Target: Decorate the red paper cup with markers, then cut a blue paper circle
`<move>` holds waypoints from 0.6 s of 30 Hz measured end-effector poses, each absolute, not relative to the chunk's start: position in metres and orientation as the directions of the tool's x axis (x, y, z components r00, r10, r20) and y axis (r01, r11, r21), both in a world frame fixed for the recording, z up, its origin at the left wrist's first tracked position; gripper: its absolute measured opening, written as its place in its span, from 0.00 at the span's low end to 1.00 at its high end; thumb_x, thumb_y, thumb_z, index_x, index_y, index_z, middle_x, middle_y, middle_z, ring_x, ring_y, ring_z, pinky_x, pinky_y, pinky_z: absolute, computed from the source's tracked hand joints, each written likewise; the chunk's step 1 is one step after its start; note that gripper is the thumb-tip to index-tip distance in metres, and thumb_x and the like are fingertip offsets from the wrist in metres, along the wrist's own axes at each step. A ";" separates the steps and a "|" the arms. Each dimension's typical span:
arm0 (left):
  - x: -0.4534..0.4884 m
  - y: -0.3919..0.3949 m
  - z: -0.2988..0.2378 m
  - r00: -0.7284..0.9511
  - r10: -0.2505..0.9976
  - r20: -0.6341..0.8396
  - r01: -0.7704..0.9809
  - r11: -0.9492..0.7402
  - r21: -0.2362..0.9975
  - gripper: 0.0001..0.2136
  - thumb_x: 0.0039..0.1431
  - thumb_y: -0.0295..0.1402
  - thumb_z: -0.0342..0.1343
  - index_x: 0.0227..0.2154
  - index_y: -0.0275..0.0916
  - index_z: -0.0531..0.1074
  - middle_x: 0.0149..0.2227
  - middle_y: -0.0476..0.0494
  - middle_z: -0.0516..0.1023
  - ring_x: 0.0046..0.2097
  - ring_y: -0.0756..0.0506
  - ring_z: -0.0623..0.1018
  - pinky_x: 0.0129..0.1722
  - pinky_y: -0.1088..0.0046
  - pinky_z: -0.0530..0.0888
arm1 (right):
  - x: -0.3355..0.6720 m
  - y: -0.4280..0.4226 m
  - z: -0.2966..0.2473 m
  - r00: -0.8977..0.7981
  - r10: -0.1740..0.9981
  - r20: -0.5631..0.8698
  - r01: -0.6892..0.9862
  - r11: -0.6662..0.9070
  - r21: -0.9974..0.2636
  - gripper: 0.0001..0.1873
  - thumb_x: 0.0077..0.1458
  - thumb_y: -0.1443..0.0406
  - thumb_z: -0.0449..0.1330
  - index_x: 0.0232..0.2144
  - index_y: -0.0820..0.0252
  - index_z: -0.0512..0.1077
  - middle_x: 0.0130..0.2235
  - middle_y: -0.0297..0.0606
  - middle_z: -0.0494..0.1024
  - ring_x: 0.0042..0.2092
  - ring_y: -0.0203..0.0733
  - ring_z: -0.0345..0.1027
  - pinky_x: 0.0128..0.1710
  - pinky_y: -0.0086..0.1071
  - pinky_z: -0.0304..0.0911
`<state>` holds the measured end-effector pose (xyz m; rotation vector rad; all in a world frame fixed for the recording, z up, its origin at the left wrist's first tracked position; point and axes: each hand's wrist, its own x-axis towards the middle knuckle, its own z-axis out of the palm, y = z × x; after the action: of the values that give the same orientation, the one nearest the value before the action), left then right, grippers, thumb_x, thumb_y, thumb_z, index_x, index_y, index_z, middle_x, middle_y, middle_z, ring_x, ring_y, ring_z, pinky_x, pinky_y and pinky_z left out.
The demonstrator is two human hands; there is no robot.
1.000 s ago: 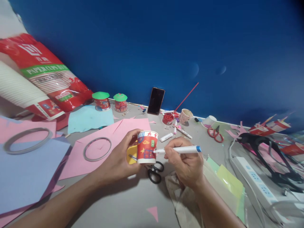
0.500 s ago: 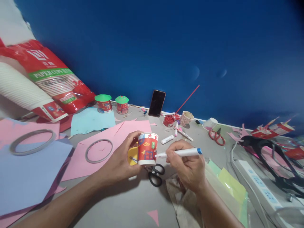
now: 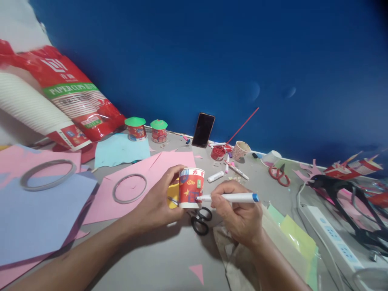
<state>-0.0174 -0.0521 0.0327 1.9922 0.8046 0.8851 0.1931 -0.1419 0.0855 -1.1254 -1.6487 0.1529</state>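
My left hand (image 3: 160, 199) is wrapped round a red printed paper cup (image 3: 191, 182), held upright above the table. My right hand (image 3: 238, 212) grips a white marker (image 3: 235, 197) with a blue end. The marker's tip meets the cup's lower side, where a blue window-like outline shows. Under the cup lies a pair of black-handled scissors (image 3: 200, 221), its blades mostly hidden. Something yellow (image 3: 173, 195) shows behind the cup, between it and my left hand.
Two green-topped cups (image 3: 135, 128) stand against the blue wall. A phone (image 3: 203, 130) leans there too. Pink paper (image 3: 103, 202) with a grey ring (image 3: 129, 188) lies left. Red-handled scissors (image 3: 279, 176) and a power strip (image 3: 333, 238) are right. Paper cups (image 3: 30, 109) are stacked far left.
The view has shifted slightly, moving the scene a little to the right. The marker tip is now further left on the cup's face. Both hands keep their holds.
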 end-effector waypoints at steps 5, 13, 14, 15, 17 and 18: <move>-0.016 -0.053 0.029 0.536 0.788 0.304 0.220 -0.478 0.851 0.35 0.53 0.33 0.66 0.64 0.44 0.65 0.63 0.37 0.79 0.63 0.32 0.82 0.60 0.55 0.82 | 0.191 -0.140 0.085 -0.017 0.702 0.712 0.582 0.586 -0.564 0.09 0.65 0.71 0.63 0.31 0.56 0.78 0.26 0.32 0.84 0.25 0.36 0.78 0.27 0.25 0.72; -0.017 -0.054 0.027 0.542 0.775 0.325 0.192 -0.491 0.850 0.36 0.51 0.29 0.64 0.65 0.46 0.65 0.62 0.41 0.79 0.62 0.35 0.82 0.60 0.59 0.82 | 0.190 -0.139 0.085 -0.039 0.710 0.703 0.590 0.584 -0.558 0.09 0.64 0.71 0.63 0.32 0.56 0.78 0.26 0.31 0.83 0.23 0.35 0.76 0.25 0.25 0.69; -0.017 -0.055 0.028 0.544 0.776 0.318 0.196 -0.487 0.851 0.36 0.51 0.29 0.64 0.65 0.46 0.65 0.63 0.41 0.79 0.62 0.35 0.82 0.60 0.59 0.82 | 0.190 -0.139 0.085 -0.042 0.711 0.702 0.589 0.585 -0.558 0.09 0.64 0.71 0.63 0.32 0.56 0.78 0.25 0.30 0.83 0.23 0.35 0.75 0.25 0.25 0.69; -0.017 -0.055 0.030 0.547 0.779 0.306 0.201 -0.478 0.855 0.36 0.51 0.29 0.64 0.65 0.46 0.65 0.63 0.41 0.78 0.62 0.34 0.82 0.60 0.58 0.82 | 0.190 -0.139 0.085 -0.046 0.713 0.700 0.588 0.586 -0.557 0.09 0.64 0.71 0.63 0.32 0.56 0.78 0.25 0.31 0.83 0.23 0.35 0.75 0.25 0.25 0.69; -0.017 -0.055 0.033 0.555 0.784 0.278 0.207 -0.454 0.866 0.35 0.51 0.30 0.65 0.64 0.45 0.65 0.62 0.40 0.78 0.63 0.33 0.82 0.60 0.58 0.83 | 0.189 -0.139 0.084 -0.053 0.717 0.695 0.586 0.586 -0.560 0.09 0.65 0.71 0.63 0.32 0.56 0.78 0.26 0.31 0.83 0.24 0.35 0.76 0.26 0.25 0.69; -0.017 -0.056 0.035 0.557 0.785 0.269 0.207 -0.445 0.871 0.35 0.51 0.31 0.65 0.64 0.44 0.65 0.62 0.39 0.79 0.63 0.33 0.82 0.60 0.58 0.83 | 0.189 -0.139 0.084 -0.054 0.721 0.691 0.585 0.583 -0.563 0.09 0.65 0.71 0.63 0.32 0.56 0.78 0.26 0.31 0.83 0.24 0.35 0.76 0.26 0.25 0.69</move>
<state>-0.0166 -0.0556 0.0348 1.9476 0.8009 0.8661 0.1888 -0.1391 0.0840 -1.0838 -1.7342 0.1571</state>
